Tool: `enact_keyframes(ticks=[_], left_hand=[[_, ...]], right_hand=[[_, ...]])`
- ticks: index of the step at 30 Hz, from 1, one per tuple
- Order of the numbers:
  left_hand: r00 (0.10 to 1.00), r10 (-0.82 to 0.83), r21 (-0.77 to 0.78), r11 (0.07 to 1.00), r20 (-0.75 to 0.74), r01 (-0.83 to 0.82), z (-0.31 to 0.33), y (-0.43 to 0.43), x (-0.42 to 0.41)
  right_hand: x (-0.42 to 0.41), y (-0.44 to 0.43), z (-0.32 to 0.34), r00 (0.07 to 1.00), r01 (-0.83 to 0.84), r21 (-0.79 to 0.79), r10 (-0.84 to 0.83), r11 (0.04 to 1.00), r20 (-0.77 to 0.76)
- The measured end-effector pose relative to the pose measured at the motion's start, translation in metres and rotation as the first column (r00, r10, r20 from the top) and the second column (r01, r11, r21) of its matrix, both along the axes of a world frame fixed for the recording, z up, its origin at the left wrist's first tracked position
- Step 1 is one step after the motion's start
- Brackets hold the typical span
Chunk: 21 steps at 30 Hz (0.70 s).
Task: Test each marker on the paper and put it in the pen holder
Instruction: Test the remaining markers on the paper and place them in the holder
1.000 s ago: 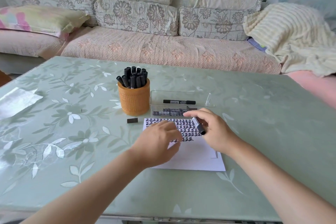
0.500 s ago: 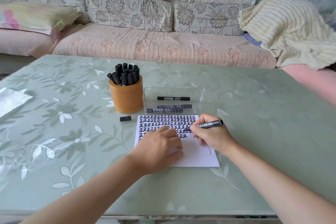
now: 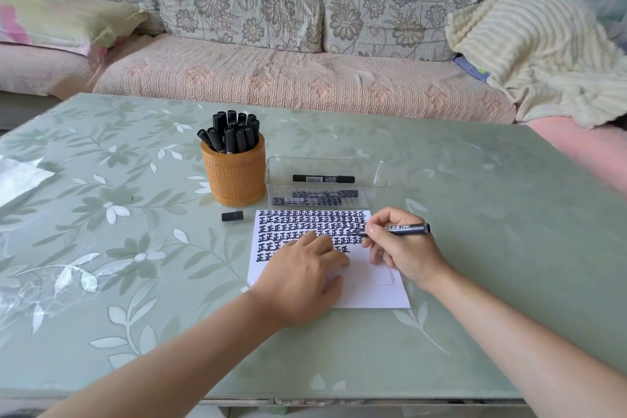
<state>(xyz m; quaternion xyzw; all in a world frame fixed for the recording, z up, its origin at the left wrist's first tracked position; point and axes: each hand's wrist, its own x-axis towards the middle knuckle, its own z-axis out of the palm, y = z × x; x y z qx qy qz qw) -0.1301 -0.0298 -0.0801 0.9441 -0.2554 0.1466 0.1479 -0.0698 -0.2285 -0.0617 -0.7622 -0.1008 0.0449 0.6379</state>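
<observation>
A white paper covered in rows of black marks lies on the table in front of me. My left hand rests flat on it, fingers spread. My right hand grips a black marker with its tip down at the right end of the marked rows. The marker's black cap lies on the table left of the paper. An orange pen holder behind the cap holds several black markers. A clear plastic tray beyond the paper holds a few more markers.
The table has a green floral cover under glass. A shiny sheet lies at its left edge. A sofa with cushions and a cream blanket runs behind the table.
My right hand has turned the marker from upright to a writing grip and brought its tip down onto the paper. My left hand stays pressed on the paper.
</observation>
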Motion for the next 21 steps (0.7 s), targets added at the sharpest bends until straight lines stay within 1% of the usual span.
enact_keyframes(ticks=[4,9,14,21], left_hand=[[1.000,0.008,0.018,1.000,-0.003,-0.008,-0.002,0.000,0.000],[1.000,0.014,0.019,1.000,-0.012,-0.013,-0.001,0.000,0.000],[1.000,0.012,0.024,1.000,-0.004,-0.012,-0.001,0.000,-0.001],[1.000,0.018,0.028,0.999,0.000,-0.018,0.001,-0.001,-0.002]], right_hand=[[0.003,0.001,-0.005,1.000,0.013,-0.065,-0.012,0.998,0.012],[0.007,-0.001,-0.012,0.997,0.023,-0.179,-0.010,0.984,0.076],[0.004,0.001,-0.012,0.993,0.013,-0.209,0.010,0.978,0.113],[-0.002,0.002,-0.008,0.994,-0.004,-0.275,0.033,0.961,0.100]])
